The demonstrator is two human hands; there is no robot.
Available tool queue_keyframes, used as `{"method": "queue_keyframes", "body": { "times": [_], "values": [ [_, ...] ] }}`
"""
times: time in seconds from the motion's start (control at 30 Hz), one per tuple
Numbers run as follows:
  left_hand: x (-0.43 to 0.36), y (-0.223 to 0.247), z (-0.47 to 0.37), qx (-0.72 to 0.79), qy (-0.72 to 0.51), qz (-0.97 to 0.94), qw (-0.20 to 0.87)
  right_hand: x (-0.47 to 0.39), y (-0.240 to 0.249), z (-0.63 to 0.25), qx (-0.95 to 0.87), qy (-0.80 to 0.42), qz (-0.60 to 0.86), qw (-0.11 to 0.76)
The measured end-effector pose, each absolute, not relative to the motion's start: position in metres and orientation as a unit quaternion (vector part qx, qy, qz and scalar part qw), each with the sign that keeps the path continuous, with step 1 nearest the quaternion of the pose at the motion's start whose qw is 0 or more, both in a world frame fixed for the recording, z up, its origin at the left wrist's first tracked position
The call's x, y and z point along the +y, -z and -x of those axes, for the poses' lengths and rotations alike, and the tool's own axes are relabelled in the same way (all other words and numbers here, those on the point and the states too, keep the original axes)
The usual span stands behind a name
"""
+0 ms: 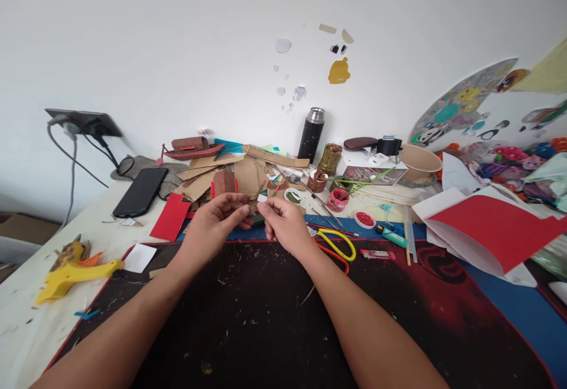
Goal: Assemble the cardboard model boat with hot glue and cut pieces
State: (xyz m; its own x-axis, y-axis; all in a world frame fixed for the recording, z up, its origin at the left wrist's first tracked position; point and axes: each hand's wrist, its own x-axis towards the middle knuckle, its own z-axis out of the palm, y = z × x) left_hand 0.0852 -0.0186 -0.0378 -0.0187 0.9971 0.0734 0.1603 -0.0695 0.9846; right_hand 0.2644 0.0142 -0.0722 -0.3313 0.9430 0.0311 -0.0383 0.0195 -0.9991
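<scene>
My left hand (217,222) is raised over the far edge of the dark mat (248,324), its thumb and fingers closed in a pinch. Close to its right, my right hand (286,224) is pinched too, fingertips pointing toward the left hand. Anything between the fingers is too small to make out. Behind the hands lie cardboard scraps (201,185) and a brown piece with red sides (224,183). Yellow-handled scissors (341,244) rest beside my right wrist, partly covered by it.
A yellow glue gun (73,274), black phone (140,192) and red card (170,218) lie left. Behind are a black thermos (312,135) and open paint jars (338,199). A red paint lid (365,219), green glue tube (392,236) and red-and-white paper (496,229) lie right.
</scene>
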Motion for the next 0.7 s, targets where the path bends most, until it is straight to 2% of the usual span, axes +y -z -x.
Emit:
{"method": "queue_keyframes", "body": {
  "times": [0.33,0.43,0.53,0.7],
  "values": [
    [-0.016,0.039,-0.08,0.535,-0.435,-0.589,0.422,0.01,0.073,-0.263,-0.621,-0.549,0.385,0.406],
    [-0.015,0.034,-0.073,0.525,-0.481,-0.554,0.431,0.013,0.07,-0.265,-0.591,-0.546,0.396,0.441],
    [-0.011,0.028,-0.065,0.496,-0.582,-0.504,0.401,0.016,0.065,-0.27,-0.563,-0.534,0.408,0.482],
    [-0.002,0.028,-0.054,0.471,-0.647,-0.477,0.364,0.01,0.066,-0.268,-0.581,-0.512,0.408,0.483]
  ]
}}
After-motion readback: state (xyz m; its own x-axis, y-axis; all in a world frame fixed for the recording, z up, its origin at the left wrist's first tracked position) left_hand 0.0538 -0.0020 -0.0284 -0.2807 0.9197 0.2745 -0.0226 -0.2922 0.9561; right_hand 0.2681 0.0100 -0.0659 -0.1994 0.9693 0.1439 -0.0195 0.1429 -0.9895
